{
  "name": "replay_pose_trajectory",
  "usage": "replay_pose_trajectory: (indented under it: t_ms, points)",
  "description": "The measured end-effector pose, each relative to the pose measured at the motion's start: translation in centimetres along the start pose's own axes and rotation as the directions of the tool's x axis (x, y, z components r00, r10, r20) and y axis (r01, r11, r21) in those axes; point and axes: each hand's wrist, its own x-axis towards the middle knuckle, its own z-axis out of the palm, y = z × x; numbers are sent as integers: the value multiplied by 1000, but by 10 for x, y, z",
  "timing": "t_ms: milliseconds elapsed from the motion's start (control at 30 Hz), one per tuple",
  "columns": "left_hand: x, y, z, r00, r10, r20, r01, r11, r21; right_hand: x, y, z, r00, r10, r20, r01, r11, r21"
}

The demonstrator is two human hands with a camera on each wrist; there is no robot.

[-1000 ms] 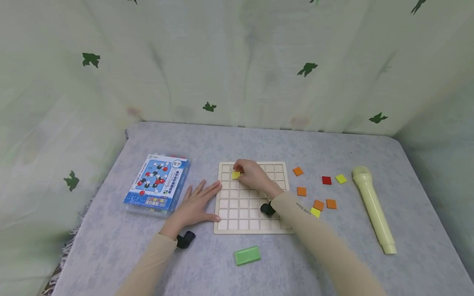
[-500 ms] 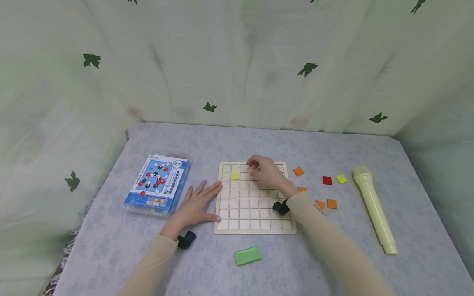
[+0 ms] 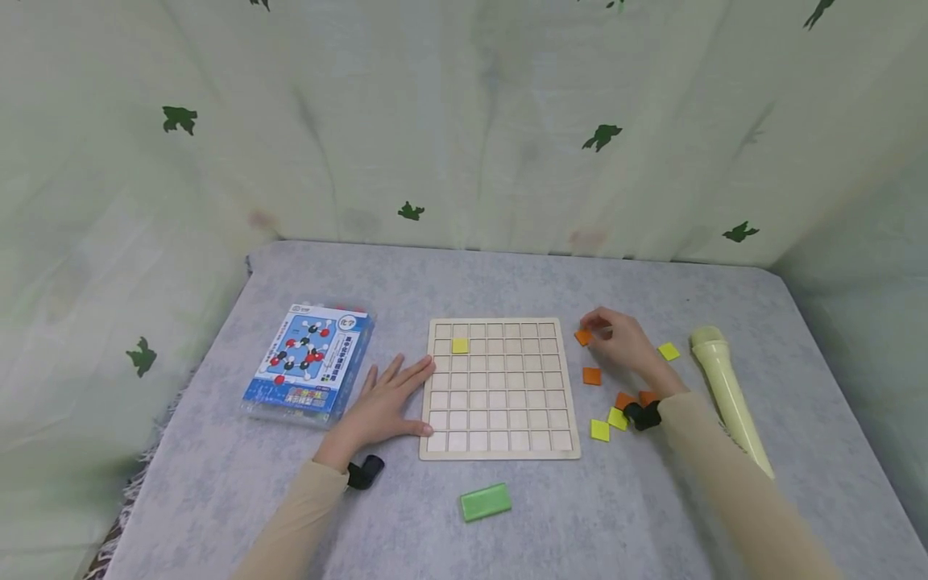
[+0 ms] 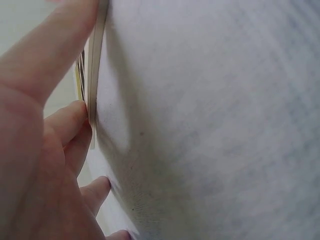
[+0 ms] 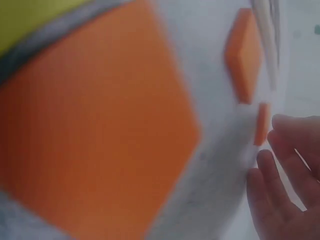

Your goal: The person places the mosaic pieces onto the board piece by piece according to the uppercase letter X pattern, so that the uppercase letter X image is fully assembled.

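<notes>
at the left of the head view a blue boxed kit (image 3: 308, 362) with a molecule picture lies flat on the grey table (image 3: 471, 274). just right of it, left of centre, the left hand (image 3: 383, 403) lies palm down with fingers straight and spread, holding nothing; its fingertips press against the left edge of the wooden grid board (image 3: 499, 387), and the left wrist view shows the fingers (image 4: 60, 125) butted against that thin edge. the board sits in the middle of the frame. one yellow tile (image 3: 460, 345) sits in a cell in its upper left part, second row, second column; every other cell looks bare, so by my reading only one tile is placed and nearly all the filling is left. below the board, at bottom centre, lies a green block (image 3: 485, 501).

right of the board the loose tiles are scattered: an orange tile (image 3: 583, 337) near the board's upper right corner, another orange tile (image 3: 592, 375) below it, two yellow-green tiles (image 3: 600, 429) lower down, and a yellow-green one (image 3: 669, 351) further right. the right hand (image 3: 623, 342) hovers over this scatter with its fingertips at the upper orange tile, fingers bent toward it; whether they have pinched it yet i cannot tell. at the far right lies a pale green toy microphone (image 3: 728, 403).
</notes>
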Motion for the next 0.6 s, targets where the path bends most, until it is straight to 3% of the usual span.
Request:
replay_pose_trajectory:
  t_ms: [300,600]
  points:
    - [-1,1,-1,1000,3,-8,-3,1000,-12,1,0,0,999,-18,37,21,996,-83]
    - [-1,0,0,1000,19,-19,-19,1000,-20,-1,-18,1,999,-27,38,28,999,-26]
